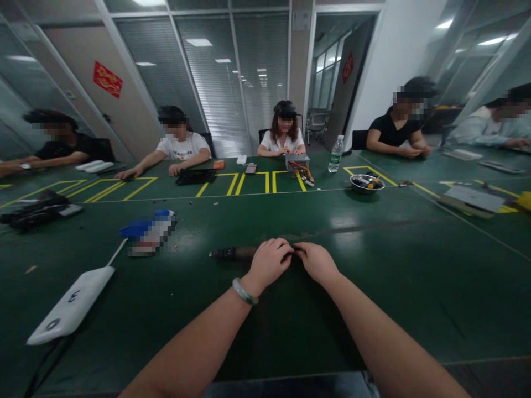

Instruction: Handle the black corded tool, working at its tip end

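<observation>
Across green table (166,309) | glass partitions (215,77) behind | hands: left (267,261) grasping dark tool (244,253), right (318,262) unclear

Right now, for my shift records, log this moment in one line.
left hand: on dark tool | right hand: at tool's right end

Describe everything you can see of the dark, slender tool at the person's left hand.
The dark tool extends crosswise, on or just above the green table. Its left end narrows to a small, shiny, metallic-looking tip; beside that is a blackish section, then a brownish shaft, perhaps plastic or metal. The left hand covers its right part; whether the right hand touches it is unclear.
</observation>
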A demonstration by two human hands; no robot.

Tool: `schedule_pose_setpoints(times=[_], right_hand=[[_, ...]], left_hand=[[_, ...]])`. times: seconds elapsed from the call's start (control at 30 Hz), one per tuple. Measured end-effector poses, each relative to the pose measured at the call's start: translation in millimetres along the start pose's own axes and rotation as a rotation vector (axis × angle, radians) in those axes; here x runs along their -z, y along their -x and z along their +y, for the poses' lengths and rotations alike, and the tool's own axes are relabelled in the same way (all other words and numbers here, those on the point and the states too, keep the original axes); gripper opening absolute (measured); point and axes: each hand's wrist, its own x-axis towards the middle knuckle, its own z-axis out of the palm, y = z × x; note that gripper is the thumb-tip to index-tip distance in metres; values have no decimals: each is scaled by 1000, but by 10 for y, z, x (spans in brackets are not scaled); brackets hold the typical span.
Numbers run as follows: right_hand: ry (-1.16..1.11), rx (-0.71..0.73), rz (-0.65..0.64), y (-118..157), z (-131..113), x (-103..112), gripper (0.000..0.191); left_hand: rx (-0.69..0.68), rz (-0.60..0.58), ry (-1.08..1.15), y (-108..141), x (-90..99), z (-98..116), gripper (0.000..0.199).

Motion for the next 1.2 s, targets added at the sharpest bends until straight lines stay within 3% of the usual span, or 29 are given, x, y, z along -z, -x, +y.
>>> schedule_pose_setpoints(times=[0.27,0.57,0.73,0.93,1.2], right_hand=[[-132,-34,16,-11,27,-50,27],[-199,-103,-34,29,32,85,14],[-127,-105,-89,64,-13,190,16],[121,-125,-115,91,-51,309,18],[154,-142,-243,63,-84,370,13]], left_hand=[[9,-14,-38,20,16,20,17],[13,-7,-54,34,43,52,14],[5,-12,-62,23,49,64,13],[-10,-3,-56,0,25,72,13],[-18,-11,-105,-42,-42,81,11]])
